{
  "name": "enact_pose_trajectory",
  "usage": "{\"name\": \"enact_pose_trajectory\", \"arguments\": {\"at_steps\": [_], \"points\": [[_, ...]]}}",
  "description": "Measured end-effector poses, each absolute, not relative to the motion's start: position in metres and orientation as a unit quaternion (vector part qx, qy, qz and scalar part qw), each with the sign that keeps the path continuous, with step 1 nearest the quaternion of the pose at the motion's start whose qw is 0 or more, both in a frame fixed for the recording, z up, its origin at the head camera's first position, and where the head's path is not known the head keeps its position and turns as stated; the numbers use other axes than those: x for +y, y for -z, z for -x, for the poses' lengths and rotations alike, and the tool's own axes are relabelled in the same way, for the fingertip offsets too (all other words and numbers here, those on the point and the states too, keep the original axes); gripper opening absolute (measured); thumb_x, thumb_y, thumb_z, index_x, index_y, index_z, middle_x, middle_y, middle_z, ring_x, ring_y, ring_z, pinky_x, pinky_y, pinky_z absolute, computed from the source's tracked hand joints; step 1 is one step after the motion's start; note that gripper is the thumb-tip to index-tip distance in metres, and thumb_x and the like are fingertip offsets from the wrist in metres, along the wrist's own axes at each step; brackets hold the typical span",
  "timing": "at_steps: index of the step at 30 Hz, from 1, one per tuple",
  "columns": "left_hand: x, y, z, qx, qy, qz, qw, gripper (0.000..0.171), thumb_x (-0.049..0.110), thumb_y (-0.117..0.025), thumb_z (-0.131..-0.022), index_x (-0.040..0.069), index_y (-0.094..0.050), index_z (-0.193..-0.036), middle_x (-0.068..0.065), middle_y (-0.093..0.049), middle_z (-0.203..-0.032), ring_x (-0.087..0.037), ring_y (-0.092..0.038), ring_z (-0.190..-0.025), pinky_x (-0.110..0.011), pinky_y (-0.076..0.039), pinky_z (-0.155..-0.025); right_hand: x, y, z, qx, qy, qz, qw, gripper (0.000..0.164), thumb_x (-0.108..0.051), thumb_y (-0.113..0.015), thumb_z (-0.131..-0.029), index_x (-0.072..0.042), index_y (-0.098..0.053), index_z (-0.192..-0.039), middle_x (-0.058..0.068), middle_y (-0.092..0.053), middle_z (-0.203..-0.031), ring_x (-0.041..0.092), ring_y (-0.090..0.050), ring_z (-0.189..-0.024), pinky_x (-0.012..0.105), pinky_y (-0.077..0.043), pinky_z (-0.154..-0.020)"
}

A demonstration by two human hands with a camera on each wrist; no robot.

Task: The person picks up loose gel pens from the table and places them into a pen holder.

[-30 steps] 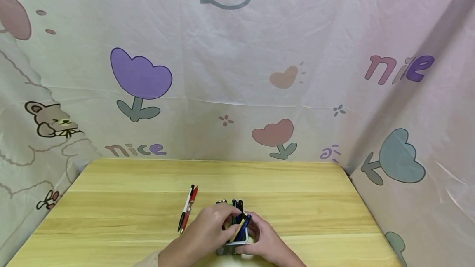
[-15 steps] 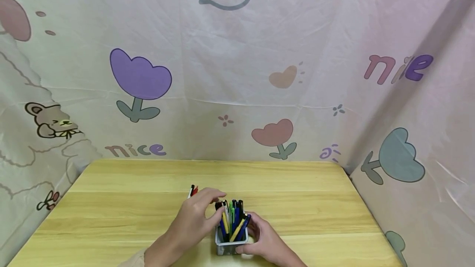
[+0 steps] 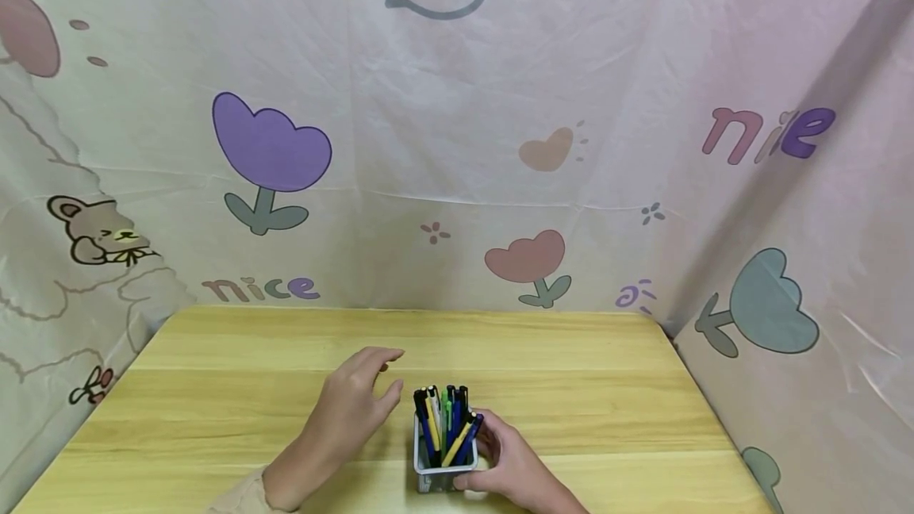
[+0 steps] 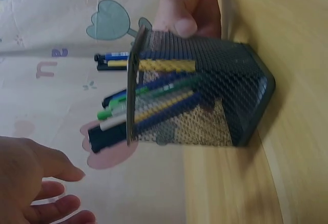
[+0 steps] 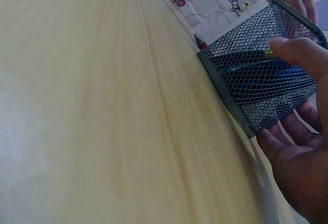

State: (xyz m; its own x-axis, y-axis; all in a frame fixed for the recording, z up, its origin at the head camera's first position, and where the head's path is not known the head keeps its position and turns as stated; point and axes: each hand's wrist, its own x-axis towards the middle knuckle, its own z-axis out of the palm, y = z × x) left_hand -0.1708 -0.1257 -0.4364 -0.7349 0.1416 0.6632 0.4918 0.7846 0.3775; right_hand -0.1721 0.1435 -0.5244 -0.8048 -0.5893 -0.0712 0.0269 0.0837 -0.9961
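A square metal-mesh pen holder (image 3: 434, 484) stands upright near the front of the table, full of several pens (image 4: 169, 93) with blue, yellow, green, white and black barrels. My right hand (image 3: 510, 462) grips its right side, thumb at the front wall and fingers round the back, as the right wrist view also shows. To the left of the holder, my left hand (image 3: 350, 397) hovers with relaxed fingers apart and nothing between them. Part of a red pen (image 5: 202, 43) shows past the holder's base in the right wrist view; in the head view my left hand covers that spot.
The wood-grain table (image 3: 585, 387) reaches back to a pale printed cloth (image 3: 400, 141) that hangs behind it and on both sides. A beige sleeve (image 3: 243, 498) covers my left forearm.
My left hand has drawn back from the pens in the holder and moved left, over where the red pen and the white-and-black pen lay. The right hand and holder stay put.
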Motion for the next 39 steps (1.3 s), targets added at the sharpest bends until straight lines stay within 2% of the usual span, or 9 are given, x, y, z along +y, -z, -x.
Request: {"name": "enact_pose_trajectory", "arguments": {"at_steps": [6, 9, 13, 16, 21, 24, 29, 35, 39], "points": [[-0.134, 0.439, 0.178, -0.909, 0.273, 0.134, 0.283, 0.042, -0.004, -0.088, -0.072, 0.002, -0.075, -0.111, -0.012, -0.076, -0.102, -0.007, -0.062, -0.071, -0.014, -0.058, -0.059, 0.143, 0.524, 0.172, 0.694, 0.648, 0.199, 0.241, 0.075, -0.011, -0.084, -0.084, -0.015, -0.049, -0.149, 0.014, -0.058, -0.147, 0.016, -0.062, -0.130, 0.014, -0.050, -0.107], [-0.138, 0.443, 0.182, -0.917, 0.280, 0.118, 0.259, 0.040, -0.004, -0.085, -0.075, 0.000, -0.074, -0.113, -0.014, -0.076, -0.104, -0.008, -0.060, -0.070, -0.010, -0.050, -0.052, 0.143, 0.524, 0.172, 0.693, 0.650, 0.199, 0.242, 0.075, -0.011, -0.084, -0.084, -0.015, -0.049, -0.150, 0.015, -0.057, -0.148, 0.016, -0.062, -0.130, 0.014, -0.051, -0.107], [-0.143, 0.451, 0.188, -0.924, 0.278, 0.101, 0.244, 0.040, -0.003, -0.084, -0.077, -0.002, -0.073, -0.115, -0.018, -0.076, -0.108, -0.019, -0.070, -0.078, -0.015, -0.055, -0.053, 0.143, 0.524, 0.171, 0.696, 0.647, 0.199, 0.239, 0.074, -0.012, -0.084, -0.084, -0.016, -0.049, -0.150, 0.014, -0.058, -0.148, 0.016, -0.062, -0.129, 0.014, -0.051, -0.106], [-0.148, 0.457, 0.192, -0.931, 0.270, 0.088, 0.229, 0.041, -0.002, -0.084, -0.077, -0.004, -0.072, -0.116, -0.021, -0.075, -0.111, -0.022, -0.071, -0.074, -0.018, -0.058, -0.054, 0.143, 0.523, 0.171, 0.697, 0.646, 0.197, 0.239, 0.074, -0.012, -0.085, -0.084, -0.016, -0.049, -0.150, 0.014, -0.058, -0.147, 0.016, -0.062, -0.129, 0.014, -0.051, -0.106], [-0.155, 0.464, 0.197, -0.947, 0.265, 0.050, 0.176, 0.044, -0.001, -0.080, -0.079, -0.007, -0.069, -0.120, -0.026, -0.073, -0.114, -0.013, -0.058, -0.057, -0.018, -0.053, -0.047, 0.143, 0.523, 0.171, 0.695, 0.648, 0.196, 0.241, 0.075, -0.012, -0.085, -0.084, -0.015, -0.049, -0.150, 0.015, -0.058, -0.147, 0.017, -0.062, -0.129, 0.014, -0.052, -0.105], [-0.160, 0.468, 0.200, -0.953, 0.266, 0.031, 0.145, 0.045, 0.001, -0.079, -0.079, -0.008, -0.068, -0.122, -0.025, -0.073, -0.113, -0.019, -0.064, -0.065, -0.025, -0.059, -0.052, 0.143, 0.523, 0.171, 0.694, 0.649, 0.195, 0.242, 0.074, -0.012, -0.084, -0.085, -0.015, -0.049, -0.150, 0.015, -0.058, -0.147, 0.018, -0.062, -0.129, 0.015, -0.052, -0.105], [-0.167, 0.475, 0.204, -0.955, 0.277, 0.016, 0.104, 0.046, 0.002, -0.078, -0.080, -0.009, -0.067, -0.123, -0.026, -0.072, -0.114, -0.033, -0.072, -0.092, -0.034, -0.065, -0.063, 0.143, 0.523, 0.171, 0.696, 0.648, 0.196, 0.241, 0.074, -0.011, -0.084, -0.084, -0.016, -0.049, -0.149, 0.014, -0.059, -0.146, 0.018, -0.063, -0.129, 0.015, -0.052, -0.105], [-0.171, 0.484, 0.209, -0.959, 0.270, 0.010, 0.082, 0.046, 0.004, -0.078, -0.080, -0.010, -0.067, -0.122, -0.025, -0.073, -0.113, -0.034, -0.071, -0.097, -0.040, -0.066, -0.070, 0.143, 0.523, 0.171, 0.693, 0.650, 0.196, 0.243, 0.075, -0.011, -0.084, -0.084, -0.015, -0.049, -0.150, 0.014, -0.059, -0.147, 0.018, -0.062, -0.130, 0.015, -0.051, -0.106], [-0.171, 0.487, 0.211, -0.962, 0.266, 0.009, 0.069, 0.046, 0.004, -0.078, -0.080, -0.010, -0.067, -0.123, -0.025, -0.072, -0.110, -0.028, -0.069, -0.089, -0.038, -0.064, -0.067, 0.143, 0.523, 0.171, 0.692, 0.651, 0.196, 0.243, 0.075, -0.011, -0.084, -0.084, -0.015, -0.048, -0.150, 0.014, -0.058, -0.147, 0.019, -0.061, -0.130, 0.014, -0.051, -0.106]]}}
